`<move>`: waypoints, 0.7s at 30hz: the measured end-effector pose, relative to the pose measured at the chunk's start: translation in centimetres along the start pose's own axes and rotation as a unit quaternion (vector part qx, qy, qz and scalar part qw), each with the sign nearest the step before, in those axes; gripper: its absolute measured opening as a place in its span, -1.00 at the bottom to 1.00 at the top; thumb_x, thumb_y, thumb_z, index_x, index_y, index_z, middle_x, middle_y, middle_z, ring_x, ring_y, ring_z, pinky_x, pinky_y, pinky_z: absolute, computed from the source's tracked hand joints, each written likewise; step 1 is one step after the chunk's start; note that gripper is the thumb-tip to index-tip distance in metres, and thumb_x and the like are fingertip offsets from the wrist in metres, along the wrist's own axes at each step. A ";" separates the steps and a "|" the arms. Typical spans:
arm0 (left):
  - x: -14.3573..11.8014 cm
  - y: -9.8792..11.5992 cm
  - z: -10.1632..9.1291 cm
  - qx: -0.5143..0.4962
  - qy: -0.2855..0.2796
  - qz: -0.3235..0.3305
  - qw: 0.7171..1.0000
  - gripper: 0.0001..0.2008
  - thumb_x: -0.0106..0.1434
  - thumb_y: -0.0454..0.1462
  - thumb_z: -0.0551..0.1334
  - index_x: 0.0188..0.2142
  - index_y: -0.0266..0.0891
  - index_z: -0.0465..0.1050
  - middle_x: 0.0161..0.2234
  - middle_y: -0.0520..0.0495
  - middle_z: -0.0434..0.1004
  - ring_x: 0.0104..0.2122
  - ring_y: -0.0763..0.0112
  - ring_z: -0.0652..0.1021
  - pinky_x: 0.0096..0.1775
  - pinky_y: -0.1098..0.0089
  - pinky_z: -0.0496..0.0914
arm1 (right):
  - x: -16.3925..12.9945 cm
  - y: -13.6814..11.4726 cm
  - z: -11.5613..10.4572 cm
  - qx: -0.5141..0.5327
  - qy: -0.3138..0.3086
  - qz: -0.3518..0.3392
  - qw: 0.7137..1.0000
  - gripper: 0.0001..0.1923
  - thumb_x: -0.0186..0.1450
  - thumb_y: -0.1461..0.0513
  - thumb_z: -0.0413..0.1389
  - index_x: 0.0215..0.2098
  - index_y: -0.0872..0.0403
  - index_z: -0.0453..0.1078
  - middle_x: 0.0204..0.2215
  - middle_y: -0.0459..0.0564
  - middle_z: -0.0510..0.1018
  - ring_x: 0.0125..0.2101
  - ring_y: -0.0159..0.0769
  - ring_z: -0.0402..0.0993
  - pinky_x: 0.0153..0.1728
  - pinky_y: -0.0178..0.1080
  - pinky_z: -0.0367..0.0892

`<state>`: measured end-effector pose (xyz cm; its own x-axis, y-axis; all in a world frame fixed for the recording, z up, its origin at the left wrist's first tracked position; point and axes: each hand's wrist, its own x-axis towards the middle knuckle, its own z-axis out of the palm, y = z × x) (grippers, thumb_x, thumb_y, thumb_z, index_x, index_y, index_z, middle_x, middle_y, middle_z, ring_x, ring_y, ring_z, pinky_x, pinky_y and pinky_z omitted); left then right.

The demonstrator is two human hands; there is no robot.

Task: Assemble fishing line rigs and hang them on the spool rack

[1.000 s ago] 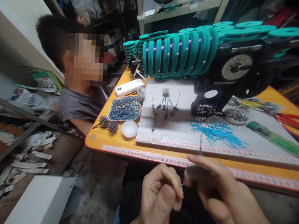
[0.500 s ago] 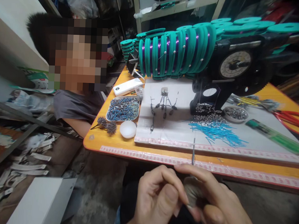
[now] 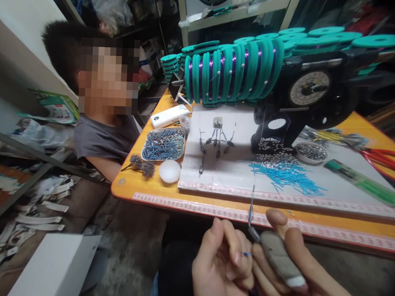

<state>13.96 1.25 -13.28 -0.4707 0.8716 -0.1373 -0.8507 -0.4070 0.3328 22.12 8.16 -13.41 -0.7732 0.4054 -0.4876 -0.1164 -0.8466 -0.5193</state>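
Note:
My left hand (image 3: 223,260) is closed, its fingertips pinching a tiny blue-purple piece (image 3: 246,254). Beside it my right hand (image 3: 305,268) has its fingers bent around a grey, cloth-like piece (image 3: 278,256) with a white end. Whether that piece is held or worn on a finger I cannot tell. Between the hands, a dark sinker-like weight (image 3: 254,234) touches or nearly touches the grey piece. A small wire spring (image 3: 251,213) sits just above it on a thin line, in front of the table edge. Both hands are over my lap.
On the orange table (image 3: 124,184) stands a black winder with teal spools (image 3: 233,75). Blue tubes (image 3: 291,178), a bowl of metal bits (image 3: 311,151), red-handled pliers (image 3: 388,160), a tray of springs (image 3: 163,145) and a white cup (image 3: 169,171) lie about. Another person (image 3: 100,135) sits at left.
My right hand has turned and opened out to the right, bringing the grey piece into fuller view. The dark weight now shows, and the spring has shifted slightly left. My left hand moved slightly right.

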 end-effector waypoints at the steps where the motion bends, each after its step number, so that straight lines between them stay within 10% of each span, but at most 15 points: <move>1: 0.0 0.0 0.0 -0.012 0.004 0.001 1.000 -0.42 0.29 -0.04 0.32 -0.62 -0.27 0.04 -0.69 0.14 -0.02 -0.68 0.64 0.00 -0.62 0.56 -0.06 | 0.2 0.1 -0.2 0.006 0.003 -0.001 1.000 -0.38 0.16 -0.16 0.22 0.08 -0.16 0.21 -0.67 -0.25 -0.08 -0.65 -0.59 -0.17 -0.63 -0.48 0.06; 14: 0.4 -1.1 -0.7 -0.112 -0.019 0.044 0.993 -0.43 0.34 -0.03 0.27 -0.61 -0.27 0.04 -0.70 0.16 -0.06 -0.70 0.66 -0.07 -0.66 0.61 -0.10 | 1.5 -1.4 1.3 -0.128 -0.010 -0.112 0.985 -0.32 0.14 -0.21 0.21 0.00 0.09 0.38 -0.71 -0.22 0.02 -0.63 -0.55 0.04 -0.59 -0.46 0.11; 21: 0.2 0.6 -1.5 0.099 -0.034 0.090 0.990 -0.75 0.34 -0.17 0.29 -0.35 -0.32 0.42 -0.56 0.09 0.17 -0.58 0.63 0.17 -0.50 0.60 0.13 | 0.9 -1.9 -1.0 -0.348 -0.003 -0.126 0.929 -0.38 0.33 -0.14 0.04 0.22 -0.01 0.21 -0.65 -0.18 0.27 -0.65 -0.57 0.17 -0.59 -0.52 0.13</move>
<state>13.02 0.72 -14.55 -0.5878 0.8090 0.0013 -0.6890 -0.5015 0.5232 22.26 10.50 -13.61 -0.7802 0.5567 -0.2853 0.1342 -0.2965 -0.9456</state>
